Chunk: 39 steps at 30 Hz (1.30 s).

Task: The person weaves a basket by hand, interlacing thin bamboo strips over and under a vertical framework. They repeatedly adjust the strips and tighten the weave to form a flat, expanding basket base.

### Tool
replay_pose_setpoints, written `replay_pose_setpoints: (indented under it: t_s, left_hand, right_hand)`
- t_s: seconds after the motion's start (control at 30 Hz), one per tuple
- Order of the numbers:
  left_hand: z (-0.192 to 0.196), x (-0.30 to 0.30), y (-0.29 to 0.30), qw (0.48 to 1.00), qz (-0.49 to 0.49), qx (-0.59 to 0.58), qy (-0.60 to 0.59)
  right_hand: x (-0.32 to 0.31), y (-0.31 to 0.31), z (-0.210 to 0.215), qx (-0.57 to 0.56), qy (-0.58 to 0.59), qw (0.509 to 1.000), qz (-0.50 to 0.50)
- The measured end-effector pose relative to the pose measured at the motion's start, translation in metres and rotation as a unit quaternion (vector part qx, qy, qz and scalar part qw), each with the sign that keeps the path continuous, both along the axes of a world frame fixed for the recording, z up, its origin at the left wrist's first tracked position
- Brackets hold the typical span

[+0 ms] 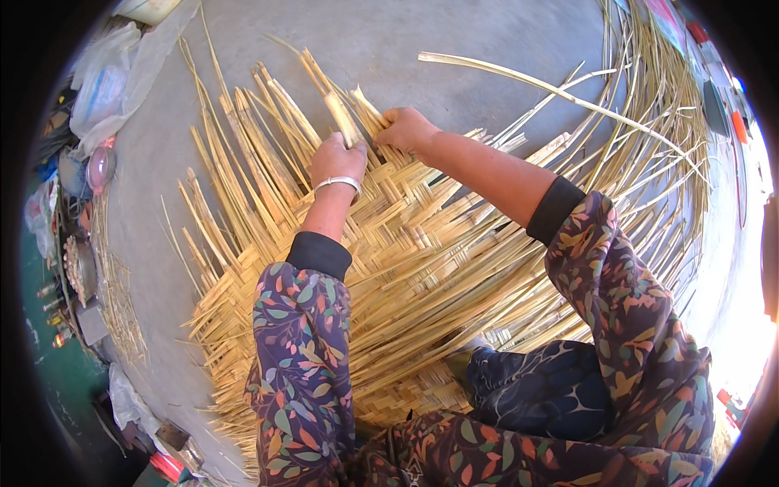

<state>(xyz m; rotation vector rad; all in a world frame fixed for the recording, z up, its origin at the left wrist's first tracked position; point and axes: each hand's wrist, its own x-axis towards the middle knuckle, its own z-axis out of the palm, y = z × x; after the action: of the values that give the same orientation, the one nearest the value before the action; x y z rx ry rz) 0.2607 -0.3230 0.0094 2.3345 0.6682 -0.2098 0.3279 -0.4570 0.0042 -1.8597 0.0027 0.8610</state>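
A half-woven mat of flat straw-coloured reed strips [381,219] lies on the floor, its loose ends fanning outward at the far and right sides. At its far edge my left hand [337,165], with a pale bangle at the wrist, is closed around a reed strip [340,116] that sticks up and away. Close beside it, just to the right, my right hand [408,132] pinches more reed strips [369,111] at the weave's edge. The fingertips of both hands are partly hidden by the strips.
A large bundle of long loose reeds [649,122] curves along the right, with one long reed [535,77] crossing the grey floor [487,32]. Plastic bags [105,89] and assorted household items line the left. My knee [535,385] is at the near side of the mat.
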Motion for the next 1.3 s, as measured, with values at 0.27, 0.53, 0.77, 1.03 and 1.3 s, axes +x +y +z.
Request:
replay_pose_setpoints:
  t_s: [0.27, 0.53, 0.77, 1.03, 1.3]
  left_hand:
    - [0.016, 0.002, -0.009, 0.994, -0.069, -0.019, 0.077]
    - [-0.009, -0.025, -0.001, 0.983, -0.007, -0.092, -0.157]
    - [-0.016, -0.072, -0.011, 0.939, -0.106, 0.25, -0.213]
    - [-0.026, -0.077, -0.014, 0.94, -0.126, 0.261, -0.179]
    - [-0.023, -0.076, -0.014, 0.964, -0.063, 0.207, -0.158]
  right_hand:
    - [-0.013, -0.01, 0.023, -0.046, -0.131, 0.988, 0.063]
    - [-0.01, -0.024, 0.022, -0.189, -0.348, 0.897, 0.195]
    - [-0.006, -0.022, 0.025, -0.274, -0.335, 0.851, 0.298]
    - [-0.018, -0.026, 0.021, -0.285, -0.332, 0.855, 0.28]
    - [-0.004, -0.071, 0.05, -0.157, -0.566, 0.803, 0.102]
